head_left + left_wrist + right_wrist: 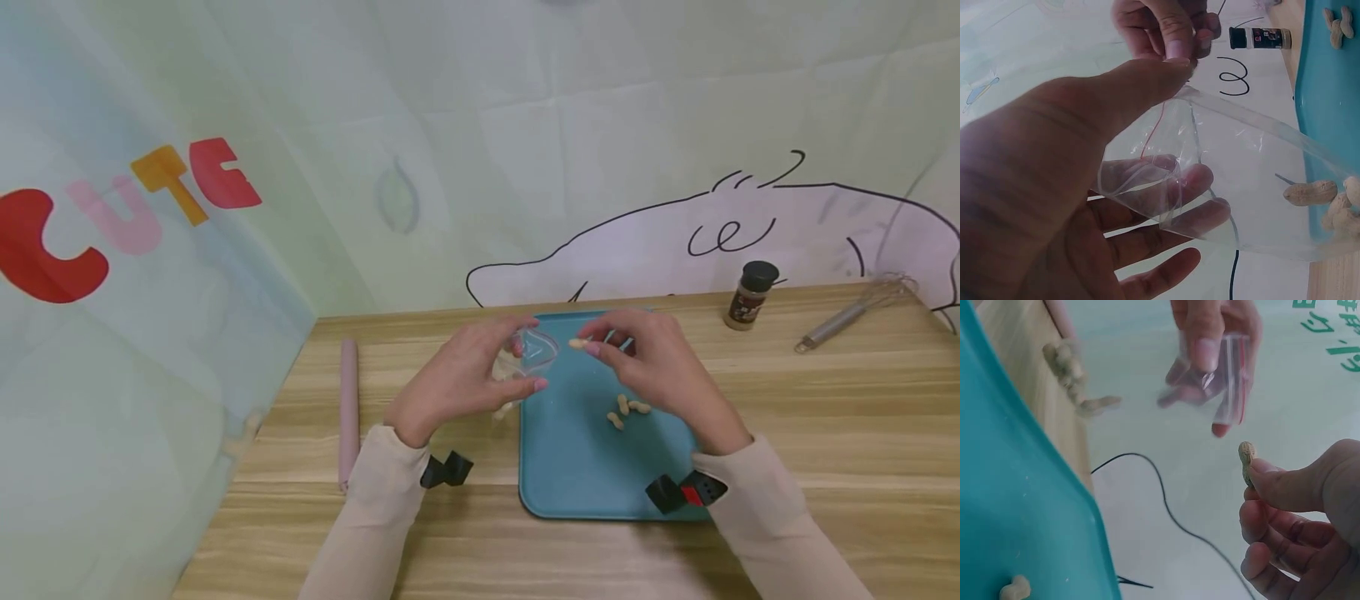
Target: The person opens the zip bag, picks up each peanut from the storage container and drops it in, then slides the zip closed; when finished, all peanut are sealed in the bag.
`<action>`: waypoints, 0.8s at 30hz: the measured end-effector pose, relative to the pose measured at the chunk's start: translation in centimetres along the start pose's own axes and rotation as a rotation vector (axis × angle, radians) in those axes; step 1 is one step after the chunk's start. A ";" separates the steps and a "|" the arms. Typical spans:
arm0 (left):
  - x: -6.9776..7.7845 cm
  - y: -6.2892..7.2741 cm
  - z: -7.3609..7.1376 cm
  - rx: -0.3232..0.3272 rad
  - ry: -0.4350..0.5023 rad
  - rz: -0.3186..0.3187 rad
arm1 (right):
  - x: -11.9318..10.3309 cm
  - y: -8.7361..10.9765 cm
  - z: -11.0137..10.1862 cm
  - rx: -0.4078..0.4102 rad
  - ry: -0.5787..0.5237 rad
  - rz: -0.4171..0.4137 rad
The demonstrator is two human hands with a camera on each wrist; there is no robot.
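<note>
My left hand holds a clear zip-lock bag by its mouth, thumb on one side and fingers on the other. Several unshelled peanuts lie low in that bag, as the left wrist view shows. Between thumb and fingertips, my right hand pinches a single peanut, just right of the bag's mouth and apart from it. Below the hands is a blue tray, with several loose peanuts on it.
A pink rolling-pin-like rod lies on the wooden table to the left. At the back right stand a black-capped spice jar and a whisk lying on its side. A printed cloth backdrop rises behind the table.
</note>
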State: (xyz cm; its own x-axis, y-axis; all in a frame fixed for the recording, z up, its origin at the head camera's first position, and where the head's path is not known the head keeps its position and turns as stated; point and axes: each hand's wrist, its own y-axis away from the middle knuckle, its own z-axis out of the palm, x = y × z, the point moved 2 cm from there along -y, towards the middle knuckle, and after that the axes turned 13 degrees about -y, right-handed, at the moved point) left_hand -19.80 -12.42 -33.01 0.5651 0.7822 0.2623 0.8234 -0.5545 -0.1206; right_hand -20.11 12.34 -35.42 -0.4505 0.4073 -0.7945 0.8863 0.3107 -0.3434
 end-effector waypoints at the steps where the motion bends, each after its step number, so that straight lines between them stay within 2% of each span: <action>1: 0.0 0.0 0.0 0.000 0.000 0.001 | -0.3 0.0 0.0 -0.001 -0.002 -0.009; 11: 0.1 0.0 0.1 -0.006 0.004 0.006 | -2.0 0.3 0.9 0.025 -0.019 -0.071; 17: 0.1 0.1 0.0 -0.008 0.010 0.003 | -2.4 0.4 1.6 0.028 -0.035 -0.120; 24: 0.1 0.0 0.1 0.001 -0.001 0.027 | -2.6 0.5 2.1 0.041 -0.054 -0.179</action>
State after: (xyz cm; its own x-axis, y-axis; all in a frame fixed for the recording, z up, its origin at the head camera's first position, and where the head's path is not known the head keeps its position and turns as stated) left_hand -19.73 -12.28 -33.08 0.5873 0.7670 0.2583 0.8078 -0.5753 -0.1286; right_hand -18.25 9.63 -34.56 -0.5957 0.3018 -0.7444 0.7968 0.3386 -0.5004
